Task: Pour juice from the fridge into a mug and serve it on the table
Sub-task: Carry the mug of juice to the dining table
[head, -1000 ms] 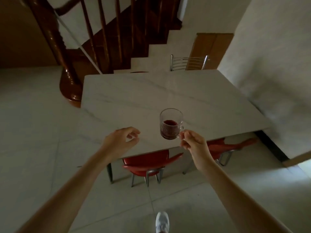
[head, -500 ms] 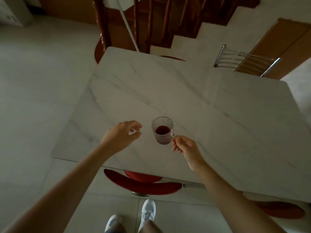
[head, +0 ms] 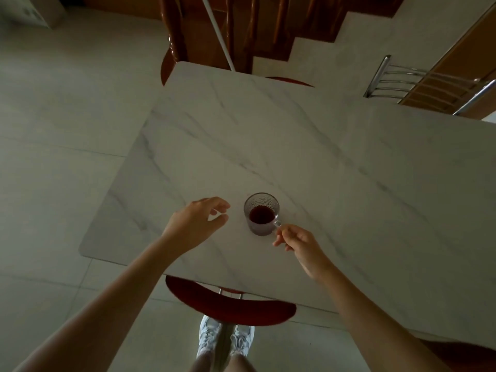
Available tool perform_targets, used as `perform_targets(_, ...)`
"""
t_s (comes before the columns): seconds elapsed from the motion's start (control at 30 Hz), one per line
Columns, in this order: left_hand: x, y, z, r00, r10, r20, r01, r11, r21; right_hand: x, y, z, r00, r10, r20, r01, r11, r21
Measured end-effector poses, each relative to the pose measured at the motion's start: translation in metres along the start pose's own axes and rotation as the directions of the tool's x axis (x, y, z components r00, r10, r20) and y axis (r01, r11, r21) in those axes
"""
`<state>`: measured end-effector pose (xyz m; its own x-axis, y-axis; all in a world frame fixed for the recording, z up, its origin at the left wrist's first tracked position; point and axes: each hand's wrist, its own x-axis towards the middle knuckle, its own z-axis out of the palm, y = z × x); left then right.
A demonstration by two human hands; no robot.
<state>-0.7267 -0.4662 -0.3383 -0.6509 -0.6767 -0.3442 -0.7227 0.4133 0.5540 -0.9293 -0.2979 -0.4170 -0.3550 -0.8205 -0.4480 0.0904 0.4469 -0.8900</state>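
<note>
The handle (head: 277, 223) of the mug (head: 261, 213) is pinched by the fingertips of the right hand (head: 298, 244), a grip that appears chosen to keep the glass level and the palm away from the rim. The left hand (head: 196, 224) is held just beside the mug on its left, fingers loosely curled and apart, nothing held; it is judged to be placed there as a guard against tipping. The mug is upright over the near part of the table (head: 308, 157), and dark juice (head: 261, 214) is seen in its lower part, well below the rim. Whether the base is in contact with the marbled top cannot be told from above. A red chair (head: 228, 307) is tucked under the near edge, directly before the shoes (head: 225, 336). The serving step is judged almost complete; only the release of the handle is left.
</note>
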Motion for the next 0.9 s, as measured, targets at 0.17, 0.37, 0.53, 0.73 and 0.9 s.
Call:
perform_targets(0.17, -0.001, -0.003, 0.003, 1.0, -0.002, 0.002, 0.002, 1.0, -0.005, 0.0, 0.005, -0.002, 0.999, 0.027, 0.019, -0.027, 0.999, 0.021)
perform_targets(0.37, -0.01, -0.003, 0.006, 1.0, 0.014, 0.015, -0.014, 1.0, 0.013, -0.003, 0.007, -0.005, 0.995, 0.066, -0.072, -0.063, 0.997, 0.04)
perform_targets(0.53, -0.022, -0.003, 0.004, 0.999, 0.039, 0.018, -0.039, 0.999, 0.024, -0.005, 0.004, -0.002, 0.982, 0.087, -0.168, -0.099, 0.993, -0.058)
perform_targets(0.73, -0.042, -0.001, -0.004, 0.997, 0.081, 0.015, -0.082, 0.996, 0.032, -0.006, -0.011, 0.004, 0.969, 0.127, -0.21, -0.163, 0.973, -0.164)
perform_targets(0.9, -0.059, 0.01, -0.017, 0.993, 0.117, 0.03, -0.118, 0.992, 0.041, -0.029, -0.037, 0.0, 0.957, 0.102, -0.271, -0.179, 0.943, -0.279)
